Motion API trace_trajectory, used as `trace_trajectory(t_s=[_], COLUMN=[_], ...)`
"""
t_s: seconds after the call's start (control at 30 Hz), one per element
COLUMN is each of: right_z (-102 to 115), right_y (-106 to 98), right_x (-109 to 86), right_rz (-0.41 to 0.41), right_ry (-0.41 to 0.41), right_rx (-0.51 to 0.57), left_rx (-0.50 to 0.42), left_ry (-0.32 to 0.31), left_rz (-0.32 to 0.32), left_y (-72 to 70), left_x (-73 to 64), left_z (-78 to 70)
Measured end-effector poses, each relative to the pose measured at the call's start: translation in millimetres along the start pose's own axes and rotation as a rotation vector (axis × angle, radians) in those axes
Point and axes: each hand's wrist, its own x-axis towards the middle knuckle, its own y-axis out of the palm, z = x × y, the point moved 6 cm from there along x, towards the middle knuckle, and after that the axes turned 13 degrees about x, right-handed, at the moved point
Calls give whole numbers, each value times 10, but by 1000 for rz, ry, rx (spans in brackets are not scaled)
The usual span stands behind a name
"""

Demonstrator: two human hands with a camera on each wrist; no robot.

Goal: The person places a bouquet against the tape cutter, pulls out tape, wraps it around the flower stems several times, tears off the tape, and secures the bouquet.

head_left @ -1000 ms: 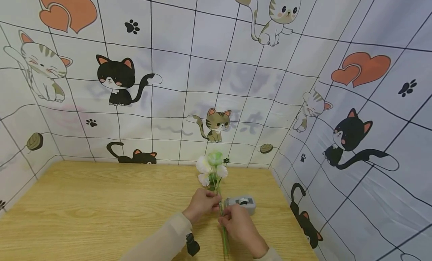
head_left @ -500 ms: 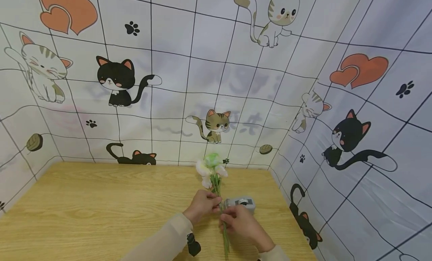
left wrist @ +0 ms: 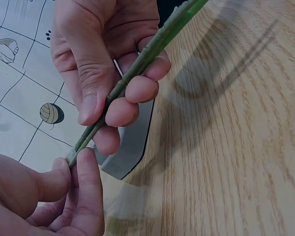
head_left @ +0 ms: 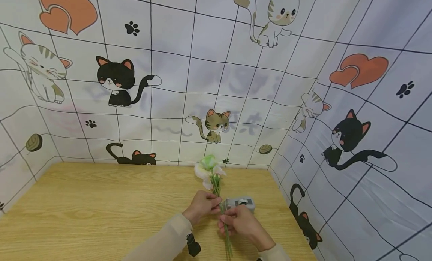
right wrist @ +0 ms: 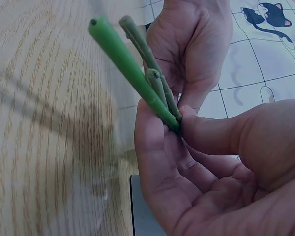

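A small bunch of artificial flowers [head_left: 209, 171], white with one pale green bloom, points away from me, its blooms near the table's back edge. My left hand [head_left: 202, 206] pinches the green stems [left wrist: 137, 69] between thumb and fingertips below the blooms. Lower down, my right hand [head_left: 241, 223] grips the same stems between thumb and curled fingers. In the right wrist view, one thick bright green stem end [right wrist: 123, 61] and two thinner ones stick out past the fingers. Something pale and see-through lies on the stems by the left fingertips; I cannot tell what it is.
A grey tape dispenser [head_left: 249, 203] stands just right of the stems, partly behind the right hand. The wooden table [head_left: 101, 204] meets a cat-patterned curtain [head_left: 168, 103] at the back and right. A black strap-like piece [head_left: 193, 246] is by the left sleeve.
The flower heads have turned and shifted slightly left, and the stem ends slightly right. The right hand's fingers have shifted on the stems; the left hand stays nearly in place.
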Motion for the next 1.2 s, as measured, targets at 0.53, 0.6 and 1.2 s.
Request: trace_trajectory(t_s=[0.53,0.6,1.2], right_z=[92,119,239], right_y=[15,28,105], right_x=[-21,-26,-38], right_rz=[-87,-104,-291], right_ry=[-118,-142,-295], right_rx=[-168,-220,-654], left_rx=[-1,-8,42], left_ry=[12,8,13], left_rz=[-11,-9,-47], left_y=[22,30,91], left_x=[1,4,15], left_z=[-11,-6,-59])
